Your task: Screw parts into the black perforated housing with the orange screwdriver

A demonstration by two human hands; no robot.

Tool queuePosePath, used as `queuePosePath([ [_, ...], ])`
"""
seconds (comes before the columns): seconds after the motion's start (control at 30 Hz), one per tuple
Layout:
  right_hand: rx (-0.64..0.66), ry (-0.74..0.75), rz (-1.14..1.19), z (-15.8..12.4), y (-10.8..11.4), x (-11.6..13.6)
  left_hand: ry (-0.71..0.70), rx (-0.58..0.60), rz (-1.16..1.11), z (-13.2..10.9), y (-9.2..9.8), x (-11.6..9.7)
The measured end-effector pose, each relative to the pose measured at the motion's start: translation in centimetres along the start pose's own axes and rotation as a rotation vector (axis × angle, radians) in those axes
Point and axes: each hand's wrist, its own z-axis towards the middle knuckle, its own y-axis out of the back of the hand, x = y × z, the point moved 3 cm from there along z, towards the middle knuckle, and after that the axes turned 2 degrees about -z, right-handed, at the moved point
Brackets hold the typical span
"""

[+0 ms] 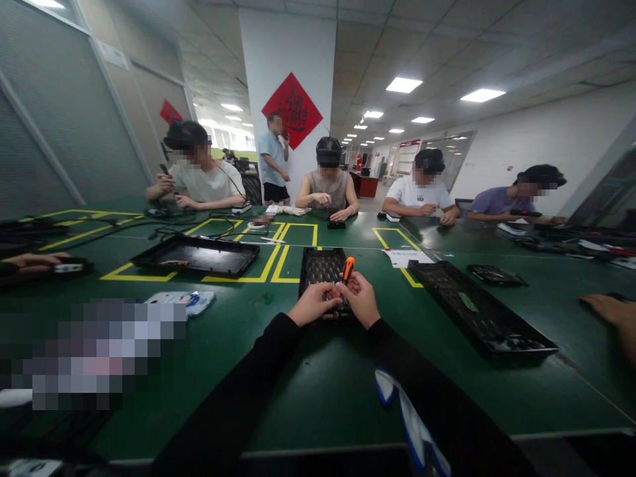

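Note:
A black keyboard frame [322,268] lies lengthwise on the green table [308,384] straight ahead of me. My right hand [362,299] is closed round a screwdriver with an orange and black handle [348,267], held upright over the frame's near end. My left hand [313,303] is curled beside it, fingers touching the frame and the screwdriver's lower part. Both arms wear black sleeves.
A black tray [196,256] lies at the left inside yellow floor-tape marks, another long black keyboard shell [479,311] at the right. Several people sit along the far side. Other people's hands show at the left edge [34,262] and right edge [613,311]. Cables lie at far left.

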Motion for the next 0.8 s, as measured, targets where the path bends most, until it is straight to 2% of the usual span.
queuePosePath([
  [0.13,-0.042,-0.01,0.024,0.2,0.1,-0.4,0.007,-0.021,-0.01,0.0,-0.1,0.1],
  [0.23,-0.021,-0.01,0.027,0.2,0.3,-0.3,0.032,-0.079,-0.029,0.2,0.2,0.2],
  [0.4,0.016,-0.045,0.031,0.1,0.5,0.0,0.139,-0.346,-0.06,0.4,2.2,1.5],
  [0.57,0.02,-0.083,0.06,0.3,0.6,0.2,0.263,-0.599,-0.022,-0.5,5.0,5.3],
  [0.67,0.009,-0.092,0.107,0.3,0.5,0.3,0.306,-0.626,0.037,-1.0,5.7,7.5],
  [0.8,-0.018,-0.092,0.128,0.4,0.6,0.3,0.337,-0.53,0.071,-1.0,5.0,8.6],
])
